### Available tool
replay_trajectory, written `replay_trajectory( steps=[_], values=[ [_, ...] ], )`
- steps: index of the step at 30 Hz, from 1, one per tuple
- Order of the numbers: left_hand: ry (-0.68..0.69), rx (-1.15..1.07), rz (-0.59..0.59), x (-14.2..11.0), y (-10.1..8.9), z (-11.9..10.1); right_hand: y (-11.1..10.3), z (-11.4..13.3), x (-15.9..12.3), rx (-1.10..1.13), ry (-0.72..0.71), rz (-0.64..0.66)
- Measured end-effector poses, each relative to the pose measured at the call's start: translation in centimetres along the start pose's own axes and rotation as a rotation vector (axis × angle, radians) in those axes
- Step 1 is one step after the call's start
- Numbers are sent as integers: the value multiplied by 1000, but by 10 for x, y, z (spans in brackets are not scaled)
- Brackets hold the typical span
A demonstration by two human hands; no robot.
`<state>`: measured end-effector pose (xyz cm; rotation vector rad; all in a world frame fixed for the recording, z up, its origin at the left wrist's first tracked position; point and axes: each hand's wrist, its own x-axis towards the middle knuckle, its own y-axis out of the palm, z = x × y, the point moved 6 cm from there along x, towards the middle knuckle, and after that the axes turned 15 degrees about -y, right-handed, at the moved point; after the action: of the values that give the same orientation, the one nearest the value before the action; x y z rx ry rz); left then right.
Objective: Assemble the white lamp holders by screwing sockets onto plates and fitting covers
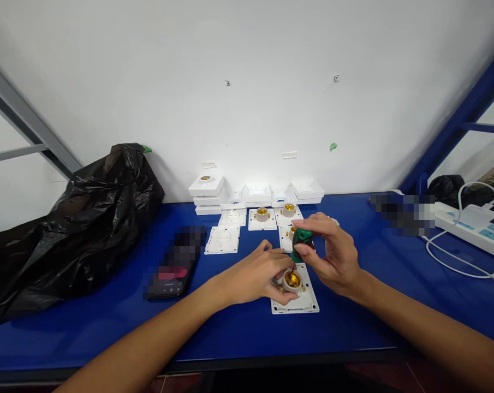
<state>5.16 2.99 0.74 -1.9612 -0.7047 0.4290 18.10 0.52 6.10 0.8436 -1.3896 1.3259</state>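
Note:
A square white plate (pixel 307 302) lies on the blue table in front of me, with a round lamp socket (pixel 292 279) lined in brass at its centre. My left hand (pixel 269 271) is closed around the socket's left side, thumb at its near edge. A green and black screwdriver (pixel 301 244) stands almost upright over the socket, pinched by the handle between the thumb and fingers of my right hand (pixel 331 251). Its shaft points down into the socket; the tip is hard to make out. Just behind, another plate with a socket (pixel 285 240) is partly hidden by the screwdriver.
Several white plates (pixel 222 240) lie farther back, some with sockets (pixel 262 214). White box-shaped covers (pixel 209 188) stand along the wall. A phone (pixel 175 267) and a black plastic bag (pixel 107 218) lie left. At right are a power strip (pixel 468 221) and white cables (pixel 455 263).

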Motion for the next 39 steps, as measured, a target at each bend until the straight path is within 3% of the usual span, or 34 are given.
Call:
replay_trajectory(
  steps=[6, 17, 22, 26, 34, 39],
  values=[
    [-27, -100, 20, -1, -4, 0, 3, 6, 5, -7, -10, 77],
    [-31, -126, 8, -1, -6, 0, -1, -1, -3, -32, 10, 6],
    [-3, 30, -84, -4, -9, -6, -15, -1, -5, -75, 39, -155],
    [-1, 124, -139, -5, -6, -8, -23, -6, 0, -161, 1, -199],
    [-60, 122, -188, -3, -4, -4, -28, -38, 1, -363, 58, -6],
    [6, 93, -114, -3, -4, -2, -24, -46, -1, -342, 106, 72]
  ],
)
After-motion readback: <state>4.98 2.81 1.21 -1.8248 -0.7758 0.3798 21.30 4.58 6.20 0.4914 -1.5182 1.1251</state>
